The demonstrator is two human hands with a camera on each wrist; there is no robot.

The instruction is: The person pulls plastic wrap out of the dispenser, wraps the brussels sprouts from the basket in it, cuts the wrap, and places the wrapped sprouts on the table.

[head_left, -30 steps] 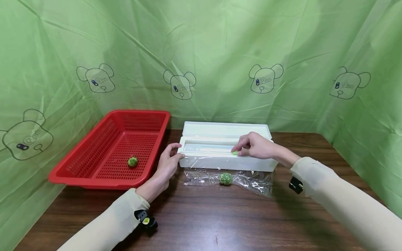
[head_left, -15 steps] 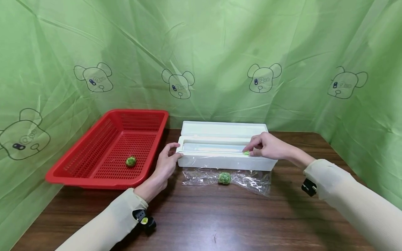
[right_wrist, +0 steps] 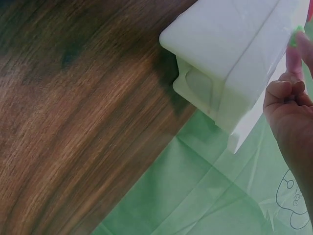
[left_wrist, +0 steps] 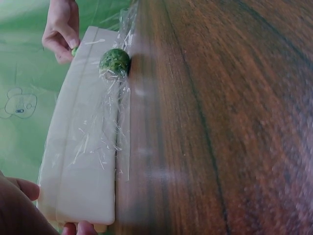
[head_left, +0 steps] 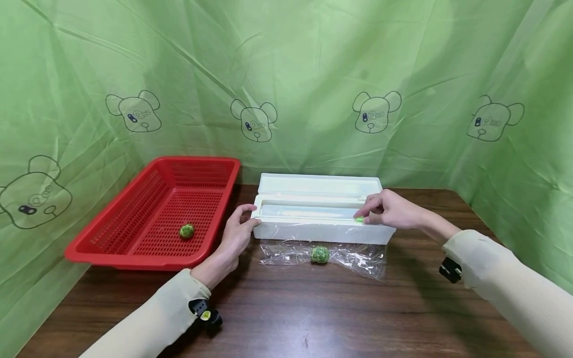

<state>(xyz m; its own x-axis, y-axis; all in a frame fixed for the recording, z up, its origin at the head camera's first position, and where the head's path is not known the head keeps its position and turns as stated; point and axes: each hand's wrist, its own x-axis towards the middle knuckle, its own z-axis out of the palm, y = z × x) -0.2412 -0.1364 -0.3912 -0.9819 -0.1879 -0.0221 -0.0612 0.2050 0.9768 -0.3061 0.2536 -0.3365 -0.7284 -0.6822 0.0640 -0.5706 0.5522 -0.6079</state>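
The right hand (head_left: pixel 394 210) pinches a green tab (head_left: pixel 359 219) near the right end of the white box (head_left: pixel 309 231) on the table (head_left: pixel 268 308); the left hand (head_left: pixel 236 236) grips the box's left end. Clear film (head_left: pixel 355 257) and a green ball (head_left: pixel 320 254) lie in front.

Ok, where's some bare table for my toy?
The table is bare in front of the film, between the sleeves, and at its back right corner, beyond the right hand. It's crowded between basket and box, where the left hand is.
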